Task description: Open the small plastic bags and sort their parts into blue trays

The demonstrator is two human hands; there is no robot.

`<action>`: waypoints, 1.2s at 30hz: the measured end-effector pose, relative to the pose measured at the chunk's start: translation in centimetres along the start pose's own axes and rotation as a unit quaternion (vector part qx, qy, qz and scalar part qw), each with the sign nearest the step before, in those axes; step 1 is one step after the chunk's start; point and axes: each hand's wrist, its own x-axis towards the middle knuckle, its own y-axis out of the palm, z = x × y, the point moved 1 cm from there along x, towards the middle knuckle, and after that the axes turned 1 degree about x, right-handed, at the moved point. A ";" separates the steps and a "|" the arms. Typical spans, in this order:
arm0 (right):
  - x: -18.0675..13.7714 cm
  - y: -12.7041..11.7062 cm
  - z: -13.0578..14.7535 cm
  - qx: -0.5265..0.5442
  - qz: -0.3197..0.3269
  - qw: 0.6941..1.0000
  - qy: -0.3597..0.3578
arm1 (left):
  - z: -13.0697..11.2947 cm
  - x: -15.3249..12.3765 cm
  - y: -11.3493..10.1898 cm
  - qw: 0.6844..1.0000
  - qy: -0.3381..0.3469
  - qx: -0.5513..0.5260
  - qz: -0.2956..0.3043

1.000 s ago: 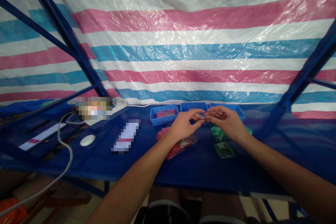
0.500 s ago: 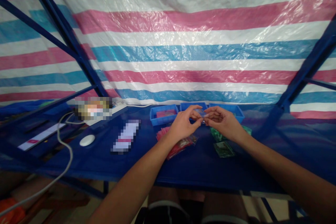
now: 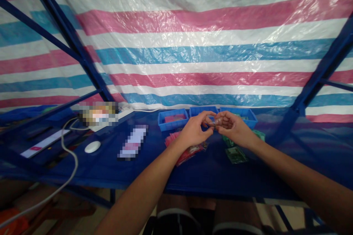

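Note:
My left hand and my right hand meet above the blue table, fingertips almost together. Between them is a small clear plastic bag, pinched from both sides; what it contains is too small to make out. Below my left hand lies a pile of red packets in clear plastic. Green packets lie beneath my right hand and wrist. Just beyond my hands stand a left blue bin with reddish packets in it, a middle blue bin and a right blue bin, partly covered by my fingers.
On the blue table, to the left, are a white computer mouse, a blurred-out phone-like item and a white cable hanging over the front edge. Blue metal posts and a striped plastic sheet stand behind.
My fingers have shifted slightly on the small clear bag, which now sits tilted closer to my right fingers. The packets and bins stay in place.

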 end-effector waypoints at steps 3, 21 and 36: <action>-0.2 0.1 0.0 -0.013 -0.004 1.000 -0.004 | 0.0 0.0 -0.1 1.000 0.000 -0.006 0.007; 0.0 -0.9 0.4 0.070 -0.016 0.995 0.068 | -0.2 0.0 -0.4 0.980 0.157 0.124 -0.018; -0.2 -0.5 2.0 -0.050 -0.018 0.999 0.003 | -0.3 0.0 -0.1 0.993 0.054 0.079 -0.073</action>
